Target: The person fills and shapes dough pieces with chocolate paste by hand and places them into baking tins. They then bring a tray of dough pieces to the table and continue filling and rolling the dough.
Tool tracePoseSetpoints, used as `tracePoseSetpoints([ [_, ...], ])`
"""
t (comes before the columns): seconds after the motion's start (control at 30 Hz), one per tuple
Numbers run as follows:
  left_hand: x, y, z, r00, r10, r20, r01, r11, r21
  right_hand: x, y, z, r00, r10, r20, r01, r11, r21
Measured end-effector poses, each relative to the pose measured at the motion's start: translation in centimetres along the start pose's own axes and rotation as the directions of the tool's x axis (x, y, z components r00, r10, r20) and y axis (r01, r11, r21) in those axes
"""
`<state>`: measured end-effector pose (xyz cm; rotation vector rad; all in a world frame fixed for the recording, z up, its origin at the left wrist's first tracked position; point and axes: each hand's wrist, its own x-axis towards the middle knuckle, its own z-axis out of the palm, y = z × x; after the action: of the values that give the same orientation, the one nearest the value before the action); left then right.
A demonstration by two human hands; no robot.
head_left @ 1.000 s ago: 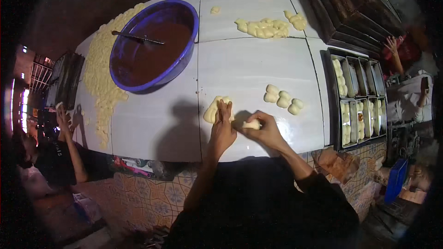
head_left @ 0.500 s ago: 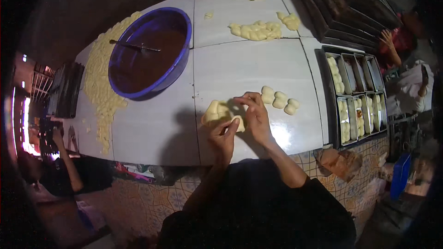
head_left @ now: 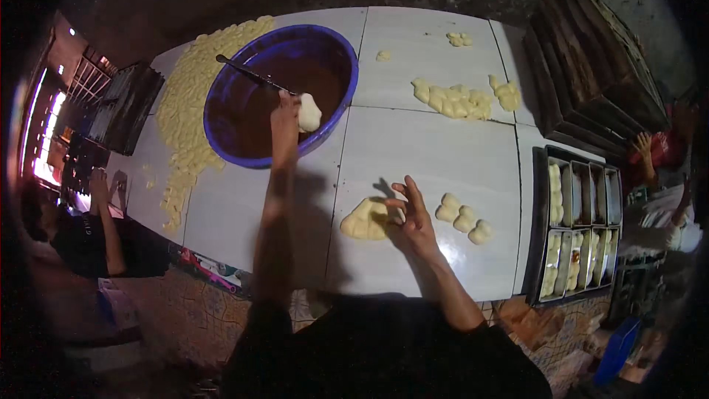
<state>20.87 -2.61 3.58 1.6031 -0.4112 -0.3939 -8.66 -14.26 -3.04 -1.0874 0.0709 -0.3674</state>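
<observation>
My left hand (head_left: 284,122) reaches over the blue basin (head_left: 325,144), which contains a brown paste (head_left: 247,114). A pale piece of dough (head_left: 309,113) is held at its thumb side. A dark-handled spreading tool (head_left: 247,70) lies across the basin, its far end meeting my left fingertips; whether they grip it, I cannot tell. My right hand (head_left: 415,225) hovers with fingers apart beside a clump of dough (head_left: 362,222), holding nothing. Just to its right, several smooth shaped dough pieces (head_left: 464,218) lie joined in a slanting row.
Many dough pieces (head_left: 181,111) cover the table's left side. More dough clumps (head_left: 454,100) lie farther back. At the right stand a tray of loaf tins (head_left: 580,229), partly filled with dough, and stacked dark trays (head_left: 591,59). Other people (head_left: 111,236) are at both sides.
My left hand has moved from the dough clump up and left to the basin, carrying the dough piece. My right hand has let go of that piece and spread its fingers. The view has shifted.
</observation>
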Motion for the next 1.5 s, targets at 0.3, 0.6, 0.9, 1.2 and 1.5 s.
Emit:
tracePoseSetpoints([
  [0.3,3.1,-1.3,-0.5,0.947,-0.314,0.065,0.197,0.729,0.656,0.2,4.1,-1.8,0.995,0.055,-0.08,-0.045,0.991,0.127],
  [0.6,-16.5,0.9,10.5,0.9,-0.436,0.001,0.408,0.841,-0.355,0.7,2.6,-0.1,0.859,0.437,-0.267,-0.342,0.877,0.338],
  [0.9,-22.8,-3.3,11.0,0.973,-0.118,0.2,0.128,0.991,-0.036,-3.5,-2.4,0.5,0.944,-0.313,-0.104,0.154,0.698,-0.699],
  [1.2,-25.6,-2.8,14.5,0.901,-0.351,0.254,0.405,0.892,-0.202,-8.5,-5.2,-0.4,0.961,-0.118,-0.252,-0.083,0.744,-0.663],
  [1.5,-27.9,-2.9,16.9,0.76,-0.004,0.65,0.344,0.85,-0.398,-15.2,-5.8,-5.4,0.816,0.576,-0.035,-0.561,0.806,0.19],
])
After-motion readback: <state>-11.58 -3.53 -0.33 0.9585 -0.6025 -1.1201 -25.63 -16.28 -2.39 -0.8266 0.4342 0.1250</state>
